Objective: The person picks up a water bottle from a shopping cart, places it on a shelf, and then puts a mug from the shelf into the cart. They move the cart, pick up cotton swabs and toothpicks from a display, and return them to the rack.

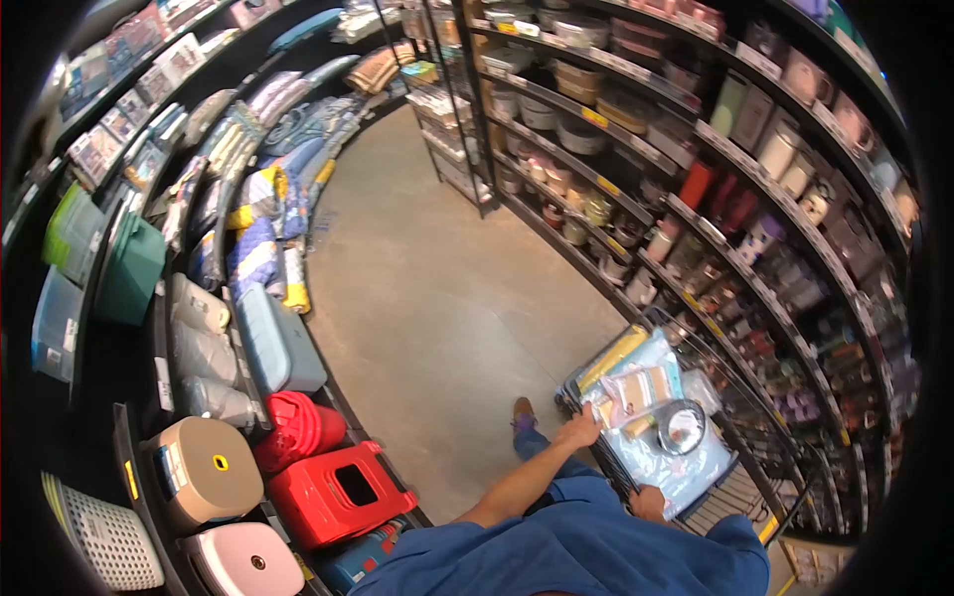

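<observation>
Beside me on the right stands a black shopping cart (pixel 618 465). My left hand (pixel 579 427) is closed over its near rim, close to the front corner. Further back on the same side, my right hand (pixel 648 503) is wrapped round the cart's edge; part of its fingers is hidden. Inside the cart lie light blue plastic-wrapped packages (pixel 646 462), a yellow rolled item (pixel 611 358) and a clear bag with a beige striped textile (pixel 639 394). A round, shiny, dark-rimmed item (pixel 682 427) rests on top of the packages.
Shelves with jars, bottles and containers (pixel 596 129) run along the right. On the left, shelves hold folded textiles (pixel 288 179), a red lidded bin (pixel 343 492), a beige bin (pixel 207 472) and a pale blue box (pixel 278 343). Concrete floor (pixel 427 268) lies between; a rack (pixel 452 139) stands ahead.
</observation>
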Tool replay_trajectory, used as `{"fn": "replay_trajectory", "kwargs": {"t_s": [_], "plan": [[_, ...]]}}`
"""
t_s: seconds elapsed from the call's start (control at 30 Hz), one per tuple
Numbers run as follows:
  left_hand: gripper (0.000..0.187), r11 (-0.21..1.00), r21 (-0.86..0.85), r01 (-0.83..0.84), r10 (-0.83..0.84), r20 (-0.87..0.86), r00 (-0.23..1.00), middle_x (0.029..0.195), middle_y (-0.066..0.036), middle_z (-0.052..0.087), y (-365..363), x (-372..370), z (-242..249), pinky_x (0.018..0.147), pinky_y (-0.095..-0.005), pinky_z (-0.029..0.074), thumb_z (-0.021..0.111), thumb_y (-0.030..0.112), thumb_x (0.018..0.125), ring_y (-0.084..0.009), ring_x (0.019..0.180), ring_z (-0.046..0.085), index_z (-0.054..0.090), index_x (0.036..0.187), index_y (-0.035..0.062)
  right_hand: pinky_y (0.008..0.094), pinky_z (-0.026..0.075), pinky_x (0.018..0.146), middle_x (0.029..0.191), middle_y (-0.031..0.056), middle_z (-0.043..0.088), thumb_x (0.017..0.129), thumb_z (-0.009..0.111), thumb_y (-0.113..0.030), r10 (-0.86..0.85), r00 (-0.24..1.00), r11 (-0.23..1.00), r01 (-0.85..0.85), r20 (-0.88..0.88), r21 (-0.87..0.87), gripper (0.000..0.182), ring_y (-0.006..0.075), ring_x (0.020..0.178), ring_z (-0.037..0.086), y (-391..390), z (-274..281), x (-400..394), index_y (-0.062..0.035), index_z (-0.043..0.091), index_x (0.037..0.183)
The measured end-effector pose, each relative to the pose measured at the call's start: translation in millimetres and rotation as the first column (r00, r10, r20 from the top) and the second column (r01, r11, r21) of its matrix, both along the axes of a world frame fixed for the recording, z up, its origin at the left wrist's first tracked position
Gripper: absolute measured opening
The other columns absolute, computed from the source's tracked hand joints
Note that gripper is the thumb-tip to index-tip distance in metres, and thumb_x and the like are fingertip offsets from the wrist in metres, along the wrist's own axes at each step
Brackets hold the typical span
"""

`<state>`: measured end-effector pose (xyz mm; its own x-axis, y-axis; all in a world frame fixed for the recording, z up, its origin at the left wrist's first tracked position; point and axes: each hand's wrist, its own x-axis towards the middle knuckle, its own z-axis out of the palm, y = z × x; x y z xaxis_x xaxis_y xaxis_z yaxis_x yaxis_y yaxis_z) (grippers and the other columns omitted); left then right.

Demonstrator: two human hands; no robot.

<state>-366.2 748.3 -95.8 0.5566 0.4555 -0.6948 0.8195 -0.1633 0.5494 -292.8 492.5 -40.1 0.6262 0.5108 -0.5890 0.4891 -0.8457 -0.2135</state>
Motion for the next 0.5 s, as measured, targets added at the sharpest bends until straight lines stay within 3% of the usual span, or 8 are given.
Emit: {"fn": "replay_trajectory", "kwargs": {"t_s": [0.17, 0.23, 0.3, 0.33, 0.5], "plan": [[0.072, 0.99, 0.004, 0.144, -0.144, 0.044, 0.989, 0.131, -0.032, 0.043, 48.7, -12.4, -7.8, 0.096, -0.0521, 0.04, 0.044, 0.048, 0.09, -0.0464, 0.116, 0.049, 0.017, 0.144, 0.0085, 0.0464, 0.049, 0.076, 0.083, 0.0253, 0.065, 0.078, 0.054, -0.034, -0.001, 1.0, 1.0, 0.001, -0.007, 0.006, 0.038, 0.0411, 0.081, 0.063, 34.9, 1.5, -5.9, -0.0002, 0.069, 0.087], [0.07, 0.987, 0.029, 0.158, -0.159, 0.016, 0.987, 0.128, -0.03, 0.046, 71.8, -13.0, 0.8, 0.095, -0.0518, 0.04, 0.045, 0.048, 0.09, -0.0455, 0.115, 0.05, 0.022, 0.142, 0.0069, 0.0475, 0.049, 0.068, 0.074, 0.0216, 0.065, 0.076, 0.062, -0.04, -0.056, 0.998, 0.997, 0.053, 0.042, 0.06, 0.039, 0.0382, 0.074, 0.064, 42.0, -23.6, -9.6, -0.0018, 0.069, 0.078], [0.067, 0.965, 0.005, 0.262, -0.261, -0.075, 0.963, 0.125, -0.029, 0.05, 96.5, -8.6, 8.3, 0.094, -0.0513, 0.041, 0.045, 0.047, 0.089, -0.0435, 0.114, 0.052, 0.027, 0.138, 0.0048, 0.047, 0.05, 0.067, 0.073, 0.0215, 0.065, 0.076, 0.063, -0.042, 0.031, 0.994, 0.999, -0.034, 0.109, 0.027, 0.041, 0.039, 0.073, 0.064, 44.3, -63.9, -1.9, -0.0016, 0.068, 0.076], [0.063, 0.966, -0.016, 0.257, -0.258, -0.071, 0.964, 0.122, -0.027, 0.053, 108.0, -8.8, 13.3, 0.093, -0.05, 0.043, 0.046, 0.043, 0.089, -0.0405, 0.114, 0.053, 0.031, 0.135, 0.0026, 0.0467, 0.05, 0.066, 0.073, 0.0213, 0.065, 0.077, 0.061, -0.045, 0.003, 1.0, 1.0, -0.004, 0.03, 0.025, 0.043, 0.0395, 0.074, 0.064, 51.9, -66.7, 1.4, -0.0018, 0.068, 0.077], [0.061, 0.982, -0.007, 0.189, -0.189, -0.028, 0.982, 0.123, -0.027, 0.053, 146.7, -17.3, 12.8, 0.093, -0.0479, 0.044, 0.047, 0.039, 0.089, -0.038, 0.114, 0.053, 0.03, 0.135, 0.0016, 0.0469, 0.05, 0.067, 0.074, 0.0215, 0.065, 0.077, 0.061, -0.045, 0.14, 0.989, 0.99, -0.141, 0.044, 0.008, 0.044, 0.0396, 0.074, 0.064, 114.7, -70.2, 24.9, -0.0021, 0.069, 0.078]]}}
